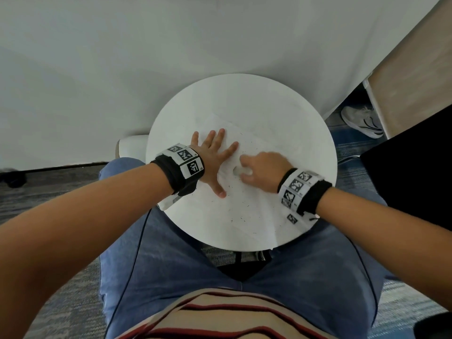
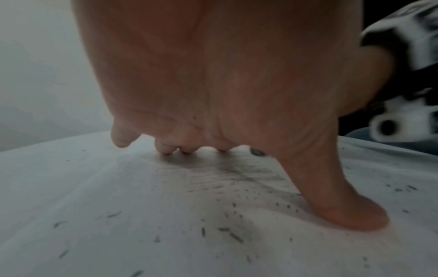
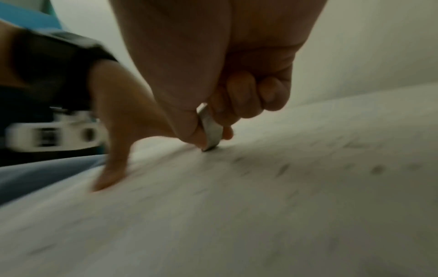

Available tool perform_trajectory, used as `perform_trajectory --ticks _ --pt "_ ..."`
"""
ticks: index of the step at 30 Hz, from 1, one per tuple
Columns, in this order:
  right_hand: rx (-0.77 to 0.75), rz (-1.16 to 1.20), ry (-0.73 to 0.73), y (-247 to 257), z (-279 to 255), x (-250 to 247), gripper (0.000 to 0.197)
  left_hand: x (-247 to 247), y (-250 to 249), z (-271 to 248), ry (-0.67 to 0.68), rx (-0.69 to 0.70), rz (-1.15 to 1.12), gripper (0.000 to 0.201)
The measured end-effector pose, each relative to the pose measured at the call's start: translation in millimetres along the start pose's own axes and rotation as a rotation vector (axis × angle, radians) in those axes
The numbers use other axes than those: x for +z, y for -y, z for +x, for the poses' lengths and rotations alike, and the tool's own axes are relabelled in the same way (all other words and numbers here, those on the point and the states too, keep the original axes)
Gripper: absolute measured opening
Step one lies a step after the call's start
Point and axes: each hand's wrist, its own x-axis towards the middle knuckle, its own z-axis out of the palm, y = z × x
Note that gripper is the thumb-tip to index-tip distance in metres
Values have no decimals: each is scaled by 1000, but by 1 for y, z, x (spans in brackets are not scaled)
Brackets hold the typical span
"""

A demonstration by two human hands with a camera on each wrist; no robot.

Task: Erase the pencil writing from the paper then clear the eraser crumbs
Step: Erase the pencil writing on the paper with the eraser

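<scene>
The white sheet of paper [image 1: 247,192] lies flat on the round white bench [image 1: 244,94], turned at an angle so one corner reaches the near rim. Faint grey pencil strokes [image 2: 227,172] show on the sheet in the left wrist view, under the palm. Dark eraser crumbs [image 1: 242,217] are scattered over the paper, thickest toward its near part and around the left thumb.

A small white eraser [image 3: 211,129] stands tilted with its lower edge touching the paper. The right hand [image 1: 263,168] pinches it between thumb and curled fingers, the other fingers folded in behind; the right wrist view is blurred. The left hand [image 1: 215,159] lies just beside it, palm down on the sheet, fingers spread and straight, thumb tip pressed to the paper, holding nothing.

Both wrists carry black bands with white marker tags [image 1: 186,162]. Below the bench are blue jeans [image 1: 171,277] and a cream shirt with red stripes [image 1: 220,314]. On the floor to the far right sits a white sports shoe [image 1: 362,121].
</scene>
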Motion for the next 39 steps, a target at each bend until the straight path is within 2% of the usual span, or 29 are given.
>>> perform_trajectory --ticks 3,4,7,8,9,12,14,19,23,28,33,35,37,39 --pt "153 -50 -144 -16 13 -6 33 -1 0 -1 1 -9 -20 151" --pt "134 -42 -118 -6 12 -3 31 -2 -1 -2 4 -10 -16 150" --pt "-82 -35 15 26 -6 12 31 -3 -3 -3 14 -5 6 150" --pt "-107 -18 26 25 -8 12 32 -3 -3 -3 14 -5 9 150" --pt "-86 12 21 17 -5 9 33 -2 -2 -3 13 -6 7 150" --pt "109 32 -69 -16 11 -4 36 -2 -2 -3 10 -12 -12 150" --pt "146 -13 -118 -15 11 -2 34 -3 -2 -2 7 -14 -17 150" --pt "-125 23 -2 35 -18 25 32 -4 -1 -3 27 -1 9 151" --pt "-37 135 -80 16 -10 21 33 -11 6 -7 68 31 68 154" --pt "83 178 -217 4 0 16 38 -7 4 -6 5 28 124 153" --pt "-113 196 1 28 -14 25 33 -2 3 -6 -9 19 121 153" --pt "4 225 -46 11 -4 17 31 -2 2 -6 -3 16 113 153" --pt "147 180 -163 -3 4 11 30 -3 1 -8 5 7 99 153" --pt "127 117 -138 9 -3 14 30 -4 0 -8 11 4 99 153"
